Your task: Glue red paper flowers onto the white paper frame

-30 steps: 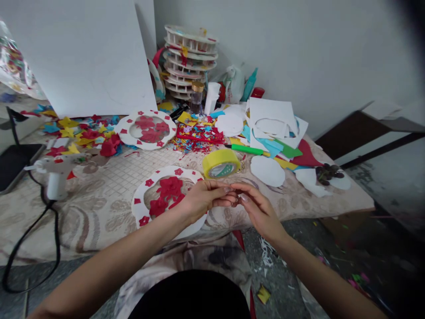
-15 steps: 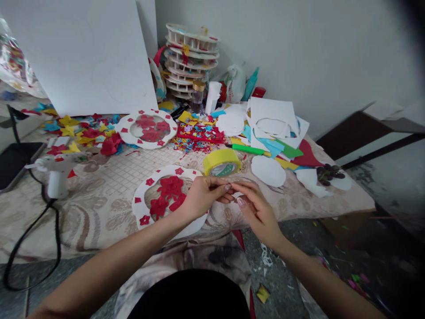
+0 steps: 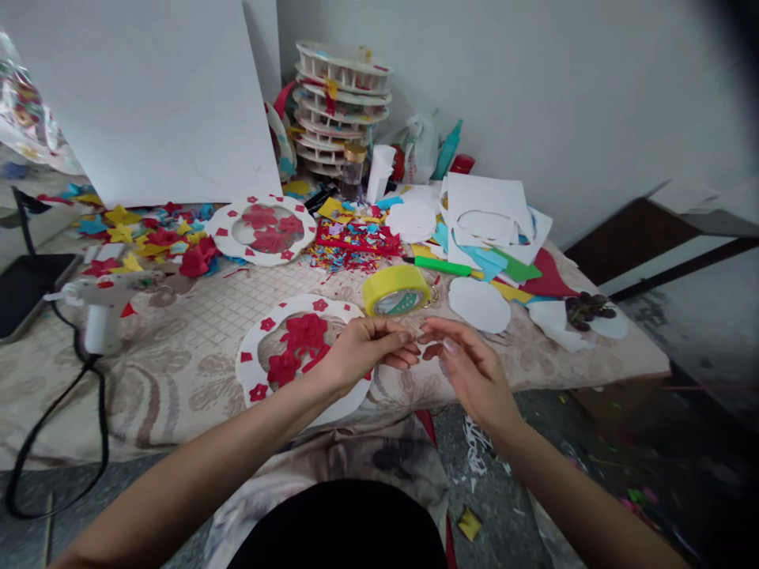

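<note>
My left hand [image 3: 373,349] is over the near edge of the table with thumb and fingers pinched together. Whatever lies between them is too small to make out. Close by on the right, my right hand [image 3: 474,371] has loosely curved fingers that stand apart, and nothing shows in them. A small gap separates the fingertips of the two hands. Partly under my left wrist lies a white scalloped ring [image 3: 252,356] with small red flowers and squares on its rim. Red paper flowers [image 3: 305,333] rest inside its opening. A yellow tape roll [image 3: 396,289] sits just behind my hands.
On the left are a white glue gun [image 3: 103,308] with a black cord and a phone [image 3: 35,288]. Another decorated ring [image 3: 261,257], coloured scraps [image 3: 349,245], a green cutter [image 3: 442,265] and white paper cutouts [image 3: 480,305] lie behind. A tiered white stand [image 3: 344,99] is against the wall.
My right hand has drawn back slightly to the right, and its fingertips have come away from my left hand's. The left hand has barely shifted.
</note>
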### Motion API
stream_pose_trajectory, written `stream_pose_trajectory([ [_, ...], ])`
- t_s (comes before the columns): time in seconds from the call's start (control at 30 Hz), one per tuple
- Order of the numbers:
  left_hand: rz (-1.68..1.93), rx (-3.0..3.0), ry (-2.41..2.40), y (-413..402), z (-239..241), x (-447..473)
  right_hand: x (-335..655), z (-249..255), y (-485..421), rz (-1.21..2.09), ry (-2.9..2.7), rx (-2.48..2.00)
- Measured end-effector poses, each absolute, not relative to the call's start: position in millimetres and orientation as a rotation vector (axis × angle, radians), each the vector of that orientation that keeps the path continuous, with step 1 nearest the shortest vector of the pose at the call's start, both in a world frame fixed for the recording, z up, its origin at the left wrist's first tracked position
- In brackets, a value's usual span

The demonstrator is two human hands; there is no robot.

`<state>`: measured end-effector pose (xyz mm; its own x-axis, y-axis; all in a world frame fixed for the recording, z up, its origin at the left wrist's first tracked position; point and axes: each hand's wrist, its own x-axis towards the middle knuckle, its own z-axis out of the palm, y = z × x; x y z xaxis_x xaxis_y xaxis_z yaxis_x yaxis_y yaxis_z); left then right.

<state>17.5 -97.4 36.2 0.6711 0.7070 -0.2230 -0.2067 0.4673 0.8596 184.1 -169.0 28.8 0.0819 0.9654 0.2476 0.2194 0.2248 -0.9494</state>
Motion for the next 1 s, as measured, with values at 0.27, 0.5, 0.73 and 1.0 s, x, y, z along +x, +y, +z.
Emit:
stream_pose_trajectory([
  [0.27,0.579,1.014,0.630,-99,36,18,184,54,-158,0.236,-1.909,-1.283],
  [0.5,0.577,1.180,0.740,-100,39,18,185,67,-152,0.008,-2.365,-1.128],
  [0.73,0.529,0.990,0.674,-99,38,17,194,66,-137,0.032,-2.270,-1.248],
  [1.0,0.496,0.792,0.633,-96,35,15,197,52,-139,0.405,-2.010,-1.301],
])
